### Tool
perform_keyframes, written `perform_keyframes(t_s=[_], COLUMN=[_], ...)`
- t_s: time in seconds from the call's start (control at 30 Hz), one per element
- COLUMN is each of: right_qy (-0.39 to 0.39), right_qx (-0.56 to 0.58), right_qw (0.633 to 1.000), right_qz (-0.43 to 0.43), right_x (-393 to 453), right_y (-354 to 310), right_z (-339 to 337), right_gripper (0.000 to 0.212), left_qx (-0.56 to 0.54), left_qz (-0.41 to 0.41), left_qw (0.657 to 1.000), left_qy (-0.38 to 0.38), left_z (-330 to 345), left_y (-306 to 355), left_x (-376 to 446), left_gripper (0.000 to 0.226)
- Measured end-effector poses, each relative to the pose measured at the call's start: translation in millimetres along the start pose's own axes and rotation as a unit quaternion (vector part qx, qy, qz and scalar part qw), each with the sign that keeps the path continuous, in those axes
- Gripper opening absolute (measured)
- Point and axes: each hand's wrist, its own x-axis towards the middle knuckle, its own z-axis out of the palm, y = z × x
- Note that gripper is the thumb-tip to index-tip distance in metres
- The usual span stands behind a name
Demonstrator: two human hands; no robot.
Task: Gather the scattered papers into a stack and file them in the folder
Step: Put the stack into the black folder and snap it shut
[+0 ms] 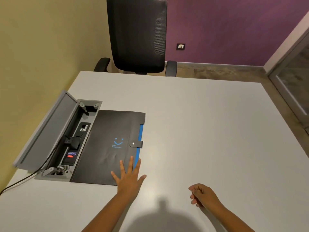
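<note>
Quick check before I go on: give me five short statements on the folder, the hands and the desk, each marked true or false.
1. The folder is closed, its snap strap fastened. True.
2. The left hand lies flat with fingers spread on the folder's near corner. True.
3. The right hand grips a stack of papers. False: it holds nothing, fingers loosely curled above the table.
4. The cable box beside the folder has its lid shut. False: the lid stands open.
5. Loose papers lie scattered on the table. False: none show.
</note>
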Motion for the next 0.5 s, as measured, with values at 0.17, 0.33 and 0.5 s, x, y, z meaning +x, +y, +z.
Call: perform_keyframes(t_s=[0.17,0.33,0.5], right_qy=[-0.002,0.03,0.054], right_qx=[-0.041,-0.11,-0.193], right_qw=[0.999,0.991,0.971], right_qz=[-0.026,-0.072,-0.13], right_x=[-4.4,-3.7,-2.1], right_y=[9.2,16.8,20.7], right_z=[-11.8,-25.5,-39.3], right_gripper=[0.022,0.026,0.022], left_qx=[-0.018,-0.002,0.05], left_qz=[-0.032,-0.039,-0.015], left_qw=[0.999,0.999,0.998], left_qy=[-0.007,-0.028,-0.033], left_z=[-14.9,-19.0,-16.9], left_y=[13.8,18.5,32.6], left_x=[25.5,33.5,10.2], left_gripper=[0.075,0.076,0.078])
